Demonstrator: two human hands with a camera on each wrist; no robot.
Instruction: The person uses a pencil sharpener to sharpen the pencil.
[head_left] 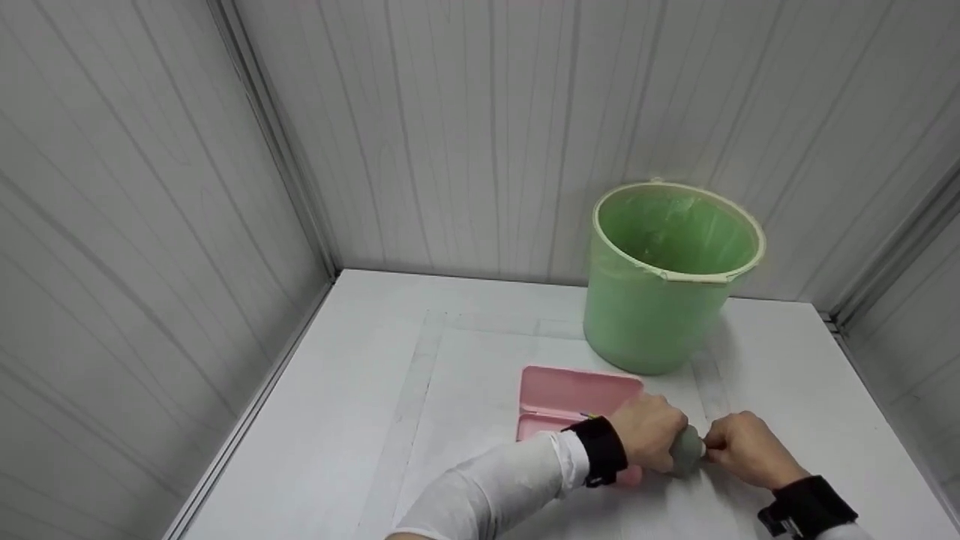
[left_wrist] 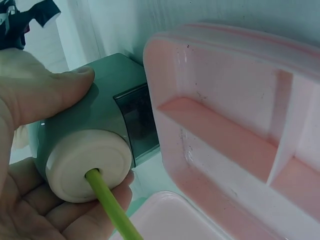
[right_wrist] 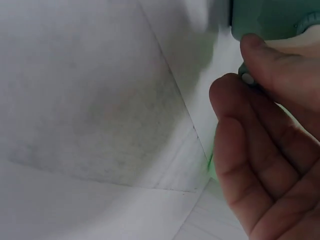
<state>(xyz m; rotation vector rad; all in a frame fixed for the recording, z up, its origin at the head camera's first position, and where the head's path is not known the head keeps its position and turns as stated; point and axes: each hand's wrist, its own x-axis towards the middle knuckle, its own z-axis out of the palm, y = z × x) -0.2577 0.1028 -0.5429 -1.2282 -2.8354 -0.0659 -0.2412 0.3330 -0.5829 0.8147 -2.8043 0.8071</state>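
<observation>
My left hand (head_left: 649, 433) grips a grey-green crank pencil sharpener (head_left: 685, 452) above the white table, thumb on one side and fingers beneath. In the left wrist view a yellow-green pencil (left_wrist: 114, 207) sticks into the hole of its round cream front (left_wrist: 65, 165). A dark see-through shavings drawer (left_wrist: 140, 122) shows in the sharpener's side. My right hand (head_left: 754, 448) is at the opposite end, where thumb and forefinger pinch the small crank knob (right_wrist: 247, 78). Partly behind my left hand lies an open pink pencil case (head_left: 581, 390); its compartments show in the left wrist view.
A tall green bucket (head_left: 652, 322) stands at the back right of the white table (head_left: 360, 360), just beyond the pencil case. Pale panel walls (head_left: 450, 150) enclose the table at the back and both sides.
</observation>
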